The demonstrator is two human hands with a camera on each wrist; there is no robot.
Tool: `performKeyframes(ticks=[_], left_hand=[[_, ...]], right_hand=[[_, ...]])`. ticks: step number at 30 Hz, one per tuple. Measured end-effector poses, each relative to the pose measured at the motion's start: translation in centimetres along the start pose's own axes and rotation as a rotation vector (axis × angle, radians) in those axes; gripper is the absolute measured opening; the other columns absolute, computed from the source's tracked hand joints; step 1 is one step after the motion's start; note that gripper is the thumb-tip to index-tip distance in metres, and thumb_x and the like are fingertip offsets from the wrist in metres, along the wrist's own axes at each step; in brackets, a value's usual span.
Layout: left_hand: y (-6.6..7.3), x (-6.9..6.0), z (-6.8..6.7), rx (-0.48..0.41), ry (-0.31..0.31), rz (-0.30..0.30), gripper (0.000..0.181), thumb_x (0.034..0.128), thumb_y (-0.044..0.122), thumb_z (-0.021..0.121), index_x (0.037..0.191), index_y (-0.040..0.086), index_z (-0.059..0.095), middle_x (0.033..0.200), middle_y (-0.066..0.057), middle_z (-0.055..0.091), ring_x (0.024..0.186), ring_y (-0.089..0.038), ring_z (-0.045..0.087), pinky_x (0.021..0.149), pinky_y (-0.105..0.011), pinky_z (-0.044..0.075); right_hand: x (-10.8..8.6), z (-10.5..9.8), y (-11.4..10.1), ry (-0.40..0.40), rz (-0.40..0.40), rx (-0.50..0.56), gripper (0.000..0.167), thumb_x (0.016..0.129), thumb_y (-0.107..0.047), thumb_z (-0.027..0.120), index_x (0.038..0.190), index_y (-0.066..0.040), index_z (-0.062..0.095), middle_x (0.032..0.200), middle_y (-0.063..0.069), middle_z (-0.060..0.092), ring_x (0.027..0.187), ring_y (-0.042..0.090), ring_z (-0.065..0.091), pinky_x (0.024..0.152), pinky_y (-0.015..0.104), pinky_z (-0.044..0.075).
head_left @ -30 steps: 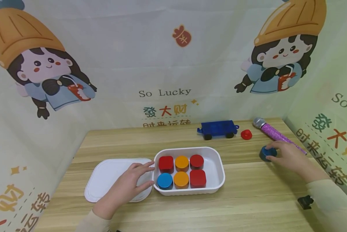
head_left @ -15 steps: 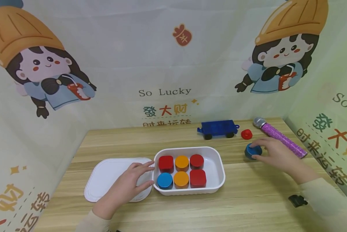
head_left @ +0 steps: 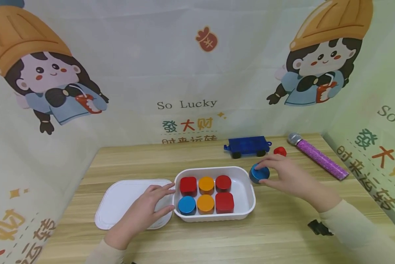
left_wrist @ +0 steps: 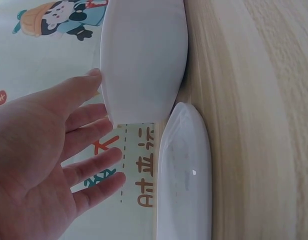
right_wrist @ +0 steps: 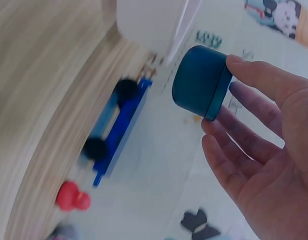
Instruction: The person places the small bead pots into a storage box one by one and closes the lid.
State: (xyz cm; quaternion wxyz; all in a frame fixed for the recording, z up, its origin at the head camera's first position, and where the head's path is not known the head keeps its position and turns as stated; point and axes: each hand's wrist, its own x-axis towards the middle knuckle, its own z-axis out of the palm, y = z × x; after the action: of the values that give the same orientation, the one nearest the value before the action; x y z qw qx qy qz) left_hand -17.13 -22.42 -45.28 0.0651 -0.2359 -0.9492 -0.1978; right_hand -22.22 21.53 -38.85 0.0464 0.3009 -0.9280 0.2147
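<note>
Pinched between the thumb and fingers of my right hand (head_left: 288,179) is a round blue tin (right_wrist: 201,82), raised above the table by the right end of a white oval box (head_left: 252,205). Inside the box stand several tins: a square red tin (head_left: 188,186), an orange tin (head_left: 206,184) and a round red tin (head_left: 223,183) at the back; a blue tin (head_left: 187,205), another orange tin (head_left: 205,203) and a larger square red tin (head_left: 224,202) in front. Fingers spread, my left hand (head_left: 144,211) touches the box's left rim with thumb and fingertips.
A white lid (head_left: 118,198) lies left of the box, under my left hand. Behind the box are a blue toy wagon (head_left: 248,146) and a small red piece (head_left: 280,151). Towards the right wall lies a purple glittery microphone (head_left: 319,156).
My right hand has carried the blue tin leftward from near the microphone to the box's right end. My left hand stays at the box's rim.
</note>
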Motion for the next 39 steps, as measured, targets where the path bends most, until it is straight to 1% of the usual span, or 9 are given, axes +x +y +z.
performKeyframes(ticks=[4, 9, 16, 19, 23, 27, 32, 36, 39], left_hand=[[-0.1, -0.2, -0.1, -0.007, -0.008, -0.015, 0.049, 0.0923, 0.035, 0.078, 0.136, 0.015, 0.069, 0.151, 0.002, 0.059, 0.126, -0.024, 0.058, 0.103, -0.048, 0.056], [-0.1, -0.1, -0.1, -0.017, -0.029, -0.034, 0.051, 0.0924, 0.038, 0.078, 0.138, 0.015, 0.068, 0.153, 0.002, 0.057, 0.128, -0.023, 0.057, 0.105, -0.048, 0.055], [-0.1, -0.1, 0.0, -0.021, -0.030, -0.035, 0.052, 0.0921, 0.037, 0.078, 0.138, 0.015, 0.067, 0.153, 0.002, 0.057, 0.128, -0.024, 0.057, 0.105, -0.048, 0.055], [-0.1, -0.1, 0.0, -0.025, -0.029, -0.032, 0.051, 0.0923, 0.037, 0.078, 0.138, 0.015, 0.067, 0.154, 0.002, 0.056, 0.128, -0.024, 0.057, 0.105, -0.048, 0.055], [-0.1, -0.1, 0.0, -0.023, -0.036, -0.038, 0.050, 0.0932, 0.036, 0.077, 0.138, 0.016, 0.067, 0.154, 0.002, 0.056, 0.129, -0.023, 0.056, 0.105, -0.047, 0.055], [-0.1, -0.2, 0.0, -0.026, -0.038, -0.045, 0.050, 0.0938, 0.037, 0.076, 0.139, 0.017, 0.067, 0.154, 0.003, 0.055, 0.129, -0.023, 0.056, 0.105, -0.047, 0.055], [-0.1, -0.3, -0.1, -0.025, -0.024, -0.030, 0.048, 0.0947, 0.036, 0.075, 0.138, 0.016, 0.067, 0.153, 0.003, 0.056, 0.127, -0.023, 0.057, 0.104, -0.047, 0.056], [-0.1, -0.3, -0.1, -0.018, -0.026, -0.024, 0.049, 0.0947, 0.036, 0.075, 0.138, 0.016, 0.067, 0.153, 0.003, 0.057, 0.127, -0.023, 0.056, 0.104, -0.046, 0.056], [-0.1, -0.2, -0.2, -0.015, -0.037, -0.029, 0.050, 0.0940, 0.038, 0.076, 0.138, 0.016, 0.067, 0.153, 0.003, 0.056, 0.129, -0.023, 0.055, 0.105, -0.046, 0.055]], right_hand=[[0.9, 1.0, -1.3, -0.035, -0.060, -0.008, 0.034, 0.085, -0.019, 0.086, 0.117, -0.013, 0.075, 0.129, 0.011, 0.068, 0.121, 0.034, 0.063, 0.096, 0.048, 0.060], [1.5, 1.9, -2.0, -0.047, -0.086, -0.022, 0.034, 0.085, -0.020, 0.087, 0.116, -0.013, 0.076, 0.126, 0.008, 0.069, 0.119, 0.030, 0.065, 0.098, 0.046, 0.060], [2.2, 3.2, -2.3, -0.068, -0.142, -0.026, 0.032, 0.085, -0.021, 0.086, 0.115, -0.015, 0.076, 0.125, 0.007, 0.070, 0.116, 0.027, 0.066, 0.097, 0.043, 0.060], [2.3, 3.8, -2.4, -0.095, -0.166, -0.046, 0.031, 0.085, -0.021, 0.086, 0.113, -0.014, 0.076, 0.123, 0.006, 0.071, 0.113, 0.026, 0.067, 0.095, 0.042, 0.061], [2.4, 4.7, -2.2, -0.126, -0.191, -0.080, 0.031, 0.083, -0.019, 0.087, 0.112, -0.011, 0.077, 0.121, 0.007, 0.071, 0.110, 0.027, 0.068, 0.095, 0.043, 0.061], [2.6, 5.3, -2.1, -0.149, -0.190, -0.097, 0.031, 0.083, -0.019, 0.088, 0.111, -0.011, 0.077, 0.120, 0.007, 0.072, 0.107, 0.027, 0.068, 0.095, 0.045, 0.061], [2.9, 5.7, -2.0, -0.193, -0.167, -0.112, 0.032, 0.083, -0.022, 0.088, 0.112, -0.013, 0.077, 0.121, 0.007, 0.072, 0.107, 0.027, 0.068, 0.098, 0.050, 0.058], [3.0, 5.9, -2.1, -0.224, -0.126, -0.115, 0.033, 0.082, -0.022, 0.089, 0.111, -0.014, 0.077, 0.122, 0.007, 0.073, 0.112, 0.028, 0.067, 0.105, 0.059, 0.050], [3.0, 6.0, -2.1, -0.237, -0.096, -0.106, 0.032, 0.081, -0.022, 0.089, 0.111, -0.015, 0.077, 0.122, 0.006, 0.073, 0.116, 0.029, 0.065, 0.109, 0.064, 0.044]])
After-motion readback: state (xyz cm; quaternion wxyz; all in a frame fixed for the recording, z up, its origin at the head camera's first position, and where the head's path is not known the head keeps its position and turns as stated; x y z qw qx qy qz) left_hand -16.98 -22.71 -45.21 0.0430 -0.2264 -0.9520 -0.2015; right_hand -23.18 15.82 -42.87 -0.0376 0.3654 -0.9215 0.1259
